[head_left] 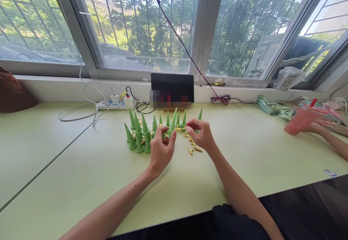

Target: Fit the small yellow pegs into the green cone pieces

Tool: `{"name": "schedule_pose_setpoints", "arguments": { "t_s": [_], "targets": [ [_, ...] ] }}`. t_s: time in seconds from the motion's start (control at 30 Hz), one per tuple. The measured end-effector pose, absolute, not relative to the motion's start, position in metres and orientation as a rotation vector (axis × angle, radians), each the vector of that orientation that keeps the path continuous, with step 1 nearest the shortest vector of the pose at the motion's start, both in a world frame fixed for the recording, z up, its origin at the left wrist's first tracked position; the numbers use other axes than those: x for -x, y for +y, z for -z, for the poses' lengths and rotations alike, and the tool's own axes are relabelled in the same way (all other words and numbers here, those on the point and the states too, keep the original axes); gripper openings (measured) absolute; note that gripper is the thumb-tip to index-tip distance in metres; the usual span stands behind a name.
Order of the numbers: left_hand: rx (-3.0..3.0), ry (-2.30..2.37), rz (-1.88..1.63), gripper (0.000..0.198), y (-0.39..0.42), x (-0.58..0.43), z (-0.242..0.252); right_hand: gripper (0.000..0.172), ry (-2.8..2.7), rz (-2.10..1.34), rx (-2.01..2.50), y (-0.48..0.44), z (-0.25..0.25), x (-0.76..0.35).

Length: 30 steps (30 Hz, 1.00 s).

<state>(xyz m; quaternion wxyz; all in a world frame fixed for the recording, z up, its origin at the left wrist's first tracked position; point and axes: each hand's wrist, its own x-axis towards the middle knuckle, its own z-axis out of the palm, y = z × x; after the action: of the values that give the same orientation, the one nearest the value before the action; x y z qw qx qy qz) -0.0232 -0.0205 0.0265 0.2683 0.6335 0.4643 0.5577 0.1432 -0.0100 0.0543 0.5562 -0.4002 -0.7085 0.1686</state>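
My left hand is closed around the base of a green cone, which points upward. Just to the right, my right hand pinches a small yellow peg-like piece level with that cone's lower part. Whether the piece touches the cone I cannot tell. Several more green cones stand upright in a cluster to the left of and behind my left hand, with small yellow bits among them. Loose yellow pieces lie on the table below my right hand.
A dark screen stands behind the cones. A power strip with cables lies at the back left. A coil of wire is at the back. On the right, another person's arm is beside a red-pink cup.
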Motion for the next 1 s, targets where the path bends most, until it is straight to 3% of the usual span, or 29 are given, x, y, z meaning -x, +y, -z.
{"name": "schedule_pose_setpoints", "arguments": {
  "t_s": [0.47, 1.0],
  "targets": [
    [-1.727, 1.279, -1.472, 0.036, -0.0222, 0.0225, -0.0274, 0.02, -1.712, -0.404, 0.967, -0.0085, -0.0529, -0.14],
    [-1.739, 1.264, -1.39, 0.037, -0.0219, 0.0222, -0.0241, 0.018, -1.794, -0.444, 0.986, -0.0091, -0.053, -0.1332]
  ]
}}
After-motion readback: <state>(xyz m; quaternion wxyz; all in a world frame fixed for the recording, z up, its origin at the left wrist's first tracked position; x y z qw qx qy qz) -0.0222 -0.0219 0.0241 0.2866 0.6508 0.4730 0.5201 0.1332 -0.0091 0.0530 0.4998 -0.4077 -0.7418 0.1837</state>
